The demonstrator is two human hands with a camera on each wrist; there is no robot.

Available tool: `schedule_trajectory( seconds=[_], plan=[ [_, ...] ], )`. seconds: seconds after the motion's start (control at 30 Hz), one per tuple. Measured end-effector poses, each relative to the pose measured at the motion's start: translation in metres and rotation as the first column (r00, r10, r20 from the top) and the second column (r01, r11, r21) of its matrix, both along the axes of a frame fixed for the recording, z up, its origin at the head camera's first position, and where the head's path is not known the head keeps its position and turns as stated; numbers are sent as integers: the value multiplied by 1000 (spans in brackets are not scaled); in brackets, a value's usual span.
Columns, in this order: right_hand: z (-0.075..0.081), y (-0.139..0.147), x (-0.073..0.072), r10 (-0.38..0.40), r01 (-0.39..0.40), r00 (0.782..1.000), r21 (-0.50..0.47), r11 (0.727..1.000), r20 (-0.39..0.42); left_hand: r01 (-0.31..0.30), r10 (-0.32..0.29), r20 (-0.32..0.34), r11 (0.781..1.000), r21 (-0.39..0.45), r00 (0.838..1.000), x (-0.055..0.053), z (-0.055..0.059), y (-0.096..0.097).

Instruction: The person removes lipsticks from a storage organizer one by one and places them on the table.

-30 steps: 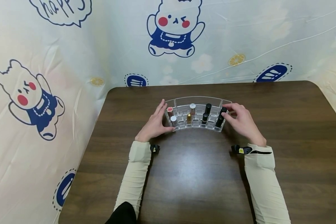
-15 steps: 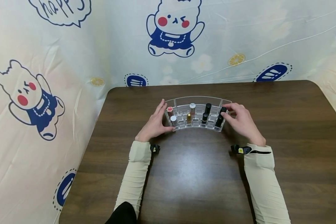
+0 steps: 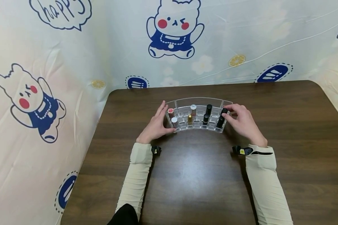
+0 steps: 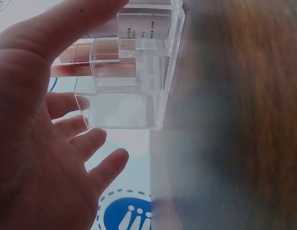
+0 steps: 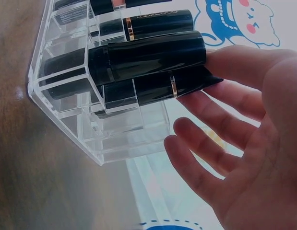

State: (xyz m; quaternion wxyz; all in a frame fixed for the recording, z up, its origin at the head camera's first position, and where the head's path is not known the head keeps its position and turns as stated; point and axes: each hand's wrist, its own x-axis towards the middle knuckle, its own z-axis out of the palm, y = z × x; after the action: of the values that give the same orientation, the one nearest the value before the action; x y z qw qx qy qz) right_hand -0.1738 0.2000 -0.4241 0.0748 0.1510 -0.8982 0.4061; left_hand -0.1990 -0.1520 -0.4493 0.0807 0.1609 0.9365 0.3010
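A clear curved lipstick organizer stands on the table, with several lipsticks in its slots. My left hand touches its left end, fingers fairly straight, thumb at the front corner beside a white-capped tube. At the right end, my right hand pinches the top of a black lipstick with bent thumb and index finger; their tips are partly hidden. A second black lipstick with a gold ring stands just behind it. The remaining right fingers curve loosely beside the organizer's end wall.
More tubes stand in the middle: a gold one, a white-topped one and black ones. A pink-topped tube is at the left. The brown wooden table meets a printed curtain behind and at the sides.
Both hands and the organizer hold the same positions. Only the head view has shifted very slightly.
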Motion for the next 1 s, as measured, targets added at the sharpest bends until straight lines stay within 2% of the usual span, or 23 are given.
schedule_trajectory(
  seconds=[0.43, 1.0],
  plan=[
    [2, 1, 0, 6, -6, 999, 5, 1000, -42, 3, -3, 1, 1000, -4, 1000, 0, 3, 1],
    [10, 0, 4, -41, 38, 993, -29, 999, -113, -8, 8, 10, 1000, -8, 1000, 2, 3, 2]
  ],
)
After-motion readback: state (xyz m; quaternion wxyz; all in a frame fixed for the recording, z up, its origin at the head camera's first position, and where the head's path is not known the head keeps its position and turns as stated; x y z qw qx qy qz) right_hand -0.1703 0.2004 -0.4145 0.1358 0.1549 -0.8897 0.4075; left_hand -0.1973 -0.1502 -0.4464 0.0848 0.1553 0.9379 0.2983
